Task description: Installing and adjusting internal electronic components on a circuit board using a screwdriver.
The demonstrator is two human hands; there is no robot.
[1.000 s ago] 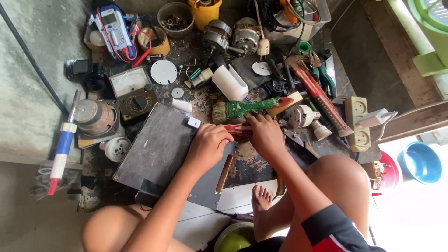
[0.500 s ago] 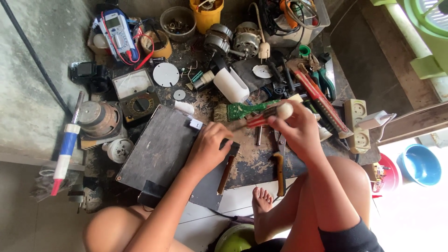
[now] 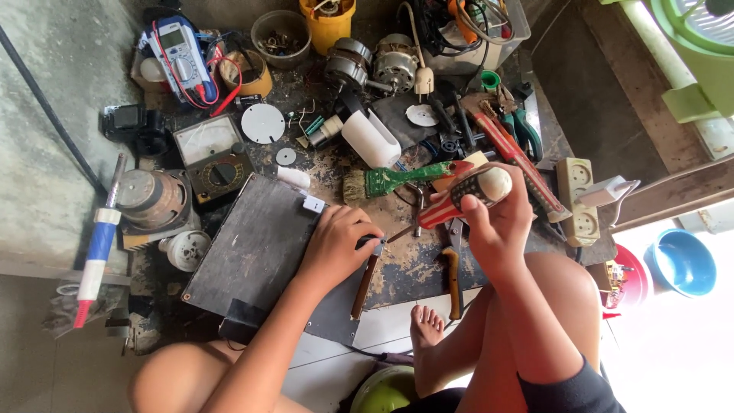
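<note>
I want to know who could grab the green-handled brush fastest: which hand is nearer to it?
Right. The right hand is raised just right of the green-handled brush, holding a red-handled tool. The left hand rests lower, below the brush, on the dark panel.

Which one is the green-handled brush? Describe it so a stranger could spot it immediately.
Start from the big dark flat panel under the left hand. Just past its far right corner, beside the white plastic tube, lies the brush. It alone has a bright green handle and pale bristles, lying flat, pointing towards the right hand.
</note>
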